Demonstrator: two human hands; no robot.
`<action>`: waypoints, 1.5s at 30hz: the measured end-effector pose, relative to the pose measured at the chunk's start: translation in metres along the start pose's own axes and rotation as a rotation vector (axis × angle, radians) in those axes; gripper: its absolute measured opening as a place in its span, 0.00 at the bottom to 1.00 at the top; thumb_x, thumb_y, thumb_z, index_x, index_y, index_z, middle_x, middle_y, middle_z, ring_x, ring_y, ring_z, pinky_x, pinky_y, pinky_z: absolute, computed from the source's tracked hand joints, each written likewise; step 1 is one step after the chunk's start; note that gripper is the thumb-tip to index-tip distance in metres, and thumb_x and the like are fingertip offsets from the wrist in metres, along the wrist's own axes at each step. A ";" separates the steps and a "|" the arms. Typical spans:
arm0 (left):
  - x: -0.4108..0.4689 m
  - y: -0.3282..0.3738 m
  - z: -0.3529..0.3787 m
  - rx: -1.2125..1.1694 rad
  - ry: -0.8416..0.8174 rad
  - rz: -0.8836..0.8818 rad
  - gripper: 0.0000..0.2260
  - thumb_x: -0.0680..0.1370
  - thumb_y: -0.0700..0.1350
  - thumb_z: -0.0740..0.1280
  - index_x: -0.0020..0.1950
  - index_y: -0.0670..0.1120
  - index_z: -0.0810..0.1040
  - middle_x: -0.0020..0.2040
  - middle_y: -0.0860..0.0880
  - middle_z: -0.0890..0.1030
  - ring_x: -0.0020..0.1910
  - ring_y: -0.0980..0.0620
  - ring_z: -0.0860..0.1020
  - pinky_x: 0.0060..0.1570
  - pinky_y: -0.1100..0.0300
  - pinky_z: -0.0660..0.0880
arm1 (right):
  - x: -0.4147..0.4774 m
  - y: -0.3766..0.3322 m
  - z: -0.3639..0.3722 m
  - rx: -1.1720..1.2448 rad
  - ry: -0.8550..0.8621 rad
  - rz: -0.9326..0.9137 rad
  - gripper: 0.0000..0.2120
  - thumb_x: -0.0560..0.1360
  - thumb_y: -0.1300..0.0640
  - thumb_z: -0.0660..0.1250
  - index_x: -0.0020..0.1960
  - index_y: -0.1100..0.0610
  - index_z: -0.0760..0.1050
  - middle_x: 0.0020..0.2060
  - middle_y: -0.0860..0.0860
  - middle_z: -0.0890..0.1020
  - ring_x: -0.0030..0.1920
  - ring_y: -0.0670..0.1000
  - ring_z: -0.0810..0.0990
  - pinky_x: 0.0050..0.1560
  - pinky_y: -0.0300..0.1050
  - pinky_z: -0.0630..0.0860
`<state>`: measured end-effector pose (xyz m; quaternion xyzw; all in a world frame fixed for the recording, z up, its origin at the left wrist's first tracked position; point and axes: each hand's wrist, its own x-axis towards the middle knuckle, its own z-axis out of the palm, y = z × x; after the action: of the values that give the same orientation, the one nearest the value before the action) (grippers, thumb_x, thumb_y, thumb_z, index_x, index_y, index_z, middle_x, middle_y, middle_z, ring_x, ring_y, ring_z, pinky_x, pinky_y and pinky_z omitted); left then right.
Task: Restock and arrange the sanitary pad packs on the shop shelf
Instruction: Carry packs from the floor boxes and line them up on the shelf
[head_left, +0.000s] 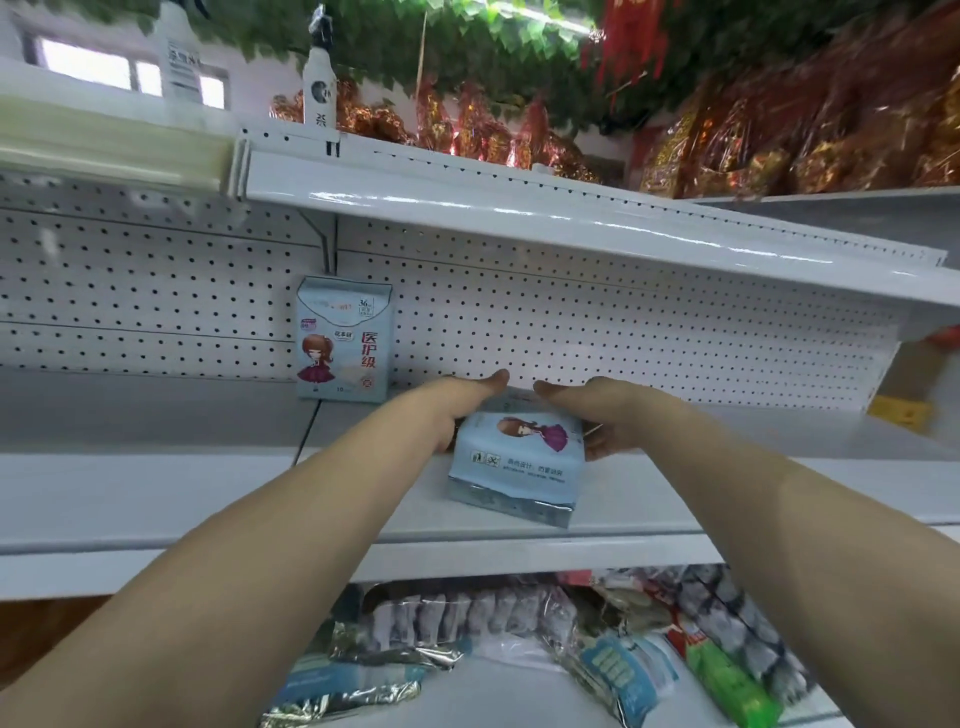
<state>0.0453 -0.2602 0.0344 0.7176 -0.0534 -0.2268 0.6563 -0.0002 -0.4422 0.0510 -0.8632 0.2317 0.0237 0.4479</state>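
Arms reach in: left hand (457, 410) & right hand (597, 415) grip a pack (517, 462) by its sides, tilted, low over the shelf (208, 499), right of & nearer than the upright pack (343, 340). Early stage, I'd say: 1 stood, 2nd going in, most of the row left.

The lying pack (517, 462) is pale blue, printed with a cartoon girl in a purple dress (her hair brown), and its near end is silver foil. Left of it, the upright pack (343, 340) is the same pale blue with red characters. Behind it the back panel (649, 322) is white, dotted with even rows of dark holes. Above it, foil bundles (779, 150) are red and gold under green leaves (467, 41). Below it lies a green packet (732, 686).
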 end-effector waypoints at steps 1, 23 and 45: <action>-0.005 0.002 0.000 -0.024 0.010 0.003 0.26 0.75 0.58 0.73 0.63 0.40 0.78 0.50 0.40 0.85 0.42 0.44 0.84 0.48 0.46 0.82 | 0.000 -0.001 0.001 0.062 -0.005 -0.020 0.27 0.74 0.38 0.72 0.60 0.61 0.79 0.50 0.58 0.86 0.49 0.57 0.86 0.52 0.53 0.84; -0.047 0.012 -0.050 -0.185 0.298 0.238 0.19 0.76 0.59 0.71 0.59 0.49 0.75 0.52 0.47 0.82 0.50 0.46 0.80 0.51 0.50 0.78 | -0.040 -0.052 0.025 0.281 -0.180 -0.050 0.33 0.75 0.26 0.56 0.60 0.52 0.74 0.56 0.66 0.80 0.53 0.66 0.83 0.43 0.58 0.85; -0.019 -0.023 -0.076 -0.552 0.264 0.244 0.17 0.74 0.44 0.76 0.60 0.41 0.79 0.44 0.43 0.86 0.35 0.48 0.86 0.27 0.53 0.80 | -0.015 -0.024 0.079 0.631 -0.216 -0.431 0.27 0.69 0.66 0.78 0.66 0.60 0.76 0.56 0.60 0.85 0.53 0.62 0.85 0.46 0.55 0.83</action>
<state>0.0527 -0.1805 0.0195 0.5242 0.0103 -0.0574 0.8496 0.0096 -0.3631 0.0260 -0.7045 -0.0072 -0.0525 0.7077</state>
